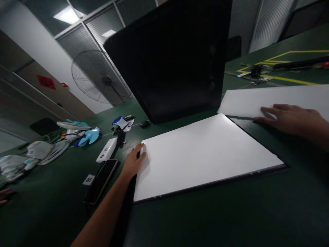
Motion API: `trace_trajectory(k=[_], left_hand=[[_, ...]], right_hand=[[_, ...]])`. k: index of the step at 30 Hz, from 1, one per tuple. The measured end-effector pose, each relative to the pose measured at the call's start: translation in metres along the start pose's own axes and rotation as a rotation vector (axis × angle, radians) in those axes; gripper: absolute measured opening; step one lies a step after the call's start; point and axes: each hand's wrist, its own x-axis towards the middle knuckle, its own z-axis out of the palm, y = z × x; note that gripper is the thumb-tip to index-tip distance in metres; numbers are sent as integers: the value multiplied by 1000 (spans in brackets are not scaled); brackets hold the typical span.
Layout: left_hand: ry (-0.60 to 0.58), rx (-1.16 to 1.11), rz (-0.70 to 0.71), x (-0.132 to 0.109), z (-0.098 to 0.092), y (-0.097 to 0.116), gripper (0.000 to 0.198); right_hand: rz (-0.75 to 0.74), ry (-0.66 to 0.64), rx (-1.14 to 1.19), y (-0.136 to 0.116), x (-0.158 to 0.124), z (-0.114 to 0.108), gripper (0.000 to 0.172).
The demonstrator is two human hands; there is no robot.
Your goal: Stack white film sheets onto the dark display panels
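A flat white panel [185,157] with a thin dark border lies on the green table. My left hand [133,161] rests on the panel's left edge, its fingertips and thumb lying apart on the white surface. To the right is a second white sheet [246,101], lying partly out of view. Over the near side of that sheet is my right hand [293,118], fingers stretched out and apart. It appears to touch the sheet, though the contact under the palm is hidden.
Behind the panel stands a large black screen [177,65]. A phone [101,181], a white power bank [106,150] and a small dark object [144,124] lie to the left. Farther left are blue fan blades [89,136] and a white grille [55,152]. Another person's hand [5,196] shows at the left edge.
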Motion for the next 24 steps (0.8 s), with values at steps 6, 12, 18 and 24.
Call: trace_trajectory(k=[6,12,18,24], left_hand=[[6,21,2,0,-1,3,59],[9,16,-7,0,-2,5,59],[12,13,-6,-1,-1,6,59],[35,19,24,0,-1,6,57]], right_hand=[[112,-130,-157,-33,-25,-34,68],[299,221,103,-39,-38,-50,67],[-176,238,208,-67,-74,-50,63],[-995,-6,256,-125,-113,-36,37]])
